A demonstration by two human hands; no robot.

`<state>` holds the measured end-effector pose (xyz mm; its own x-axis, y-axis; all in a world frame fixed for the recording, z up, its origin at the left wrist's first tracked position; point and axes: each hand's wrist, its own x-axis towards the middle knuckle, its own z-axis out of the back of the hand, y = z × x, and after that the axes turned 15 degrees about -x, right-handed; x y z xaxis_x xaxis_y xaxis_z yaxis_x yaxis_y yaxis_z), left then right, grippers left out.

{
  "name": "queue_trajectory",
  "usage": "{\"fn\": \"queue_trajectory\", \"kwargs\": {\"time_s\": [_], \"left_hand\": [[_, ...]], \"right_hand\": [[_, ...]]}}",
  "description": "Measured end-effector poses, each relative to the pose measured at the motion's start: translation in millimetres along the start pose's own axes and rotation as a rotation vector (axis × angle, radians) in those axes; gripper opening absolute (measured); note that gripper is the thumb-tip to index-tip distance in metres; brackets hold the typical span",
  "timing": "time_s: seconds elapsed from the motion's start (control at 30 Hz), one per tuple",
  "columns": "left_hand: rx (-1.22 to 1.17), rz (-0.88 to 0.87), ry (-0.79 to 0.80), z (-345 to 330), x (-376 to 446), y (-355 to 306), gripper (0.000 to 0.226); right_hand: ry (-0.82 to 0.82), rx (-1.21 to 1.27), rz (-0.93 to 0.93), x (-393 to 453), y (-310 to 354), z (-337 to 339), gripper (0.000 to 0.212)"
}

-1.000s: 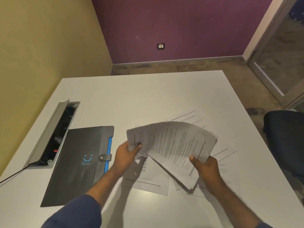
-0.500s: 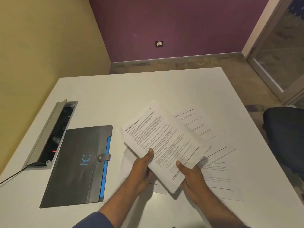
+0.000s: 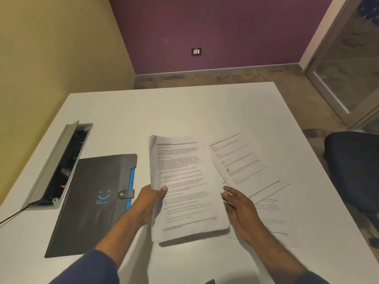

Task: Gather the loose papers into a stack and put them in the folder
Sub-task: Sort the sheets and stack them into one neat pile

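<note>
- The broad white square table fills most of my view, with my arms coming in from six o'clock.
- The dark grey plastic folder with a blue smiley mark and blue edge strip lies flat and closed at about nine o'clock from my hands, its snap tab fastened on the side that faces the papers.
- The grey metal cable hatch with its lid tilted up sits just beyond the folder at ten o'clock, touching or nearly touching the folder's far corner; a small red light shows inside it.
- The gathered stack of white printed sheets is at the centre, held lengthwise from twelve to six o'clock. Its near edge looks slightly lifted over its shadow, though blur keeps me from being sure.
- The loose white printed pages still on the table fan out at three o'clock from the stack, overlapping one another and partly tucked under it.
- My left hand pinches the stack's left edge, thumb on top and fingers curled beneath.
- My right hand rests flat-fingered against the stack's right edge, fingers loosely spread, gripping nothing that I can make out.
</note>
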<state>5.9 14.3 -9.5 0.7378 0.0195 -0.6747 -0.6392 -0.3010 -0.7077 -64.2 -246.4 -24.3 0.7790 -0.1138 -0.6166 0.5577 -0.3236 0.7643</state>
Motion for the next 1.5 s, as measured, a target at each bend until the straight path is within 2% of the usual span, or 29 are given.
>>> {"fn": "queue_trajectory", "kwargs": {"time_s": [0.1, 0.27, 0.4, 0.5, 0.6, 0.67, 0.73, 0.8, 0.87, 0.93, 1.03, 1.1, 1.2, 1.27, 1.37, 1.5], "left_hand": [[0.121, 0.1, 0.091, 9, 1, -7, 0.028], [0.127, 0.165, 0.233, 0, -1, 2, 0.029], [0.134, 0.105, 0.185, -11, 4, 5, 0.023], [0.179, 0.025, 0.141, -11, 9, 6, 0.008], [0.469, -0.198, -0.081, -2, 24, 10, 0.02], [0.805, -0.304, -0.217, 6, 35, 14, 0.051], [1.061, -0.341, -0.281, 13, 41, 17, 0.07], [1.143, -0.311, -0.316, 16, 46, 21, 0.072], [1.055, -0.251, -0.3, 18, 52, 25, 0.068], [0.908, -0.214, -0.256, 19, 57, 27, 0.053], [0.807, -0.272, -0.237, 24, 59, 26, 0.024], [0.753, -0.317, -0.225, 26, 57, 22, 0.015], [0.664, -0.37, -0.213, 33, 50, 13, 0.011], [0.553, -0.369, -0.174, 37, 43, 6, 0.017], [0.384, -0.326, -0.085, 41, 27, -6, 0.022], [0.347, -0.224, 0.049, 41, 13, -14, 0.018]], "right_hand": [[0.059, -0.116, -0.021, 1, 7, 1, 0.033], [0.174, -0.196, -0.027, 3, 5, -12, 0.032], [0.119, -0.271, 0.009, 7, 3, -16, 0.036], [0.077, -0.302, 0.011, 10, 5, -10, 0.034], [0.025, -0.271, 0.009, 12, 11, 0, 0.034], [-0.008, -0.246, 0.0, 14, 16, 9, 0.035], [-0.044, -0.229, -0.013, 15, 21, 18, 0.035], [-0.092, -0.245, -0.013, 17, 25, 28, 0.037], [-0.129, -0.256, -0.01, 19, 29, 37, 0.039], [-0.15, -0.257, -0.007, 22, 31, 46, 0.04], [-0.164, -0.251, 0.004, 24, 35, 55, 0.04], [-0.162, -0.235, 0.009, 26, 37, 58, 0.04], [-0.138, -0.2, 0.002, 29, 38, 62, 0.041], [-0.115, -0.188, -0.009, 30, 38, 62, 0.041], [-0.053, -0.19, -0.006, 30, 40, 54, 0.04], [0.073, -0.221, 0.004, 30, 42, 36, 0.039]]}}
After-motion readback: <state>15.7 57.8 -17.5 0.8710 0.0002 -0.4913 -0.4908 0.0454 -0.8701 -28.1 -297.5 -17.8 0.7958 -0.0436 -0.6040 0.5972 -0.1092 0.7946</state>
